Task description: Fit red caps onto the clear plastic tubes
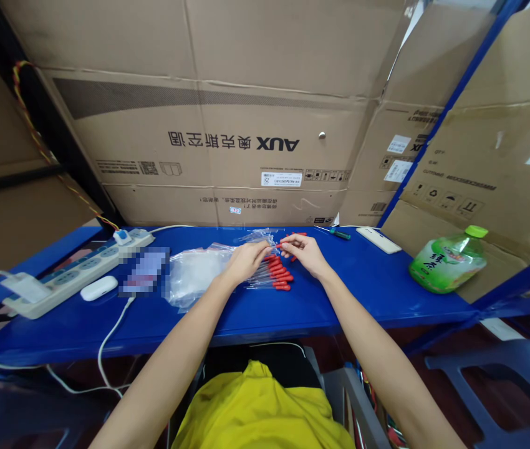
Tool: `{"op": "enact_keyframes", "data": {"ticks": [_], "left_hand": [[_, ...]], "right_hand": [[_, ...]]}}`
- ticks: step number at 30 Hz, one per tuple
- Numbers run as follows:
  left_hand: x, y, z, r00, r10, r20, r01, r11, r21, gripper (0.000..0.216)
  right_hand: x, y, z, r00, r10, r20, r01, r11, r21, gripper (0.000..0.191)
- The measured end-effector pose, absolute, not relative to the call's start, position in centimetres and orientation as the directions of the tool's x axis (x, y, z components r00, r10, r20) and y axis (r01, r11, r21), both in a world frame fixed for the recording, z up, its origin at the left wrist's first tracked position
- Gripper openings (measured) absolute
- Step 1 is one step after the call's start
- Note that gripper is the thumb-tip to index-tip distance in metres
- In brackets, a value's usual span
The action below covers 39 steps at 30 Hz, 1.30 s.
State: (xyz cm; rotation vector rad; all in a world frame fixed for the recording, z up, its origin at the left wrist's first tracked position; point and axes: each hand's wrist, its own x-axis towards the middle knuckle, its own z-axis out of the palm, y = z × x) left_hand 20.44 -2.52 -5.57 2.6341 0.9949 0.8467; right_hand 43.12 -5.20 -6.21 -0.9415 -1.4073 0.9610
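Over the blue table, my left hand [246,259] is closed in a pinch at what looks like the end of a thin glass dropper tube, mostly hidden by the fingers. Facing it, my right hand [307,252] pinches a red rubber bulb [279,246]. The two hands are close together, and I cannot tell whether bulb and tube touch. Below and between them lies a row of droppers [282,277], glass tubes to the left and red bulbs to the right. Loose glass tubes [256,235] lie behind my left hand. More red bulbs [303,234] show partly behind my right fingers.
Clear plastic bags [194,277] lie left of my left hand. Farther left are a blurred phone [146,271], a white case [99,288] and a power strip [85,265] with cables. A screwdriver [340,234], a white phone-like object [378,239] and a green bottle [449,262] stand or lie right.
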Motion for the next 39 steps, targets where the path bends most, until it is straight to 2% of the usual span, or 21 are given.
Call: {"op": "enact_keyframes", "data": {"ticks": [20,29,33,39], "left_hand": [[20.56,-2.35,-5.71,0.643,0.578,0.503,0.406,-0.814,0.415,0.036],[20.71,-2.3,-5.88,0.636,0.6,0.485,0.431,-0.798,0.422,0.039],[20.66,-2.38,-5.79,0.619,0.642,0.453,0.517,-0.767,0.38,0.039],[19.83,-2.01,-5.54,0.578,0.712,0.398,0.667,-0.693,0.273,0.041]], "right_hand": [[42.97,-5.49,-6.24,-0.035,0.952,0.304,-0.014,0.304,-0.953,0.042],[42.76,-5.5,-6.2,-0.078,0.943,0.323,0.023,0.326,-0.945,0.044],[42.9,-5.21,-6.38,-0.088,0.932,0.352,0.116,0.361,-0.925,0.044],[43.47,-5.06,-6.7,-0.09,0.891,0.445,0.396,0.442,-0.805,0.028]]}}
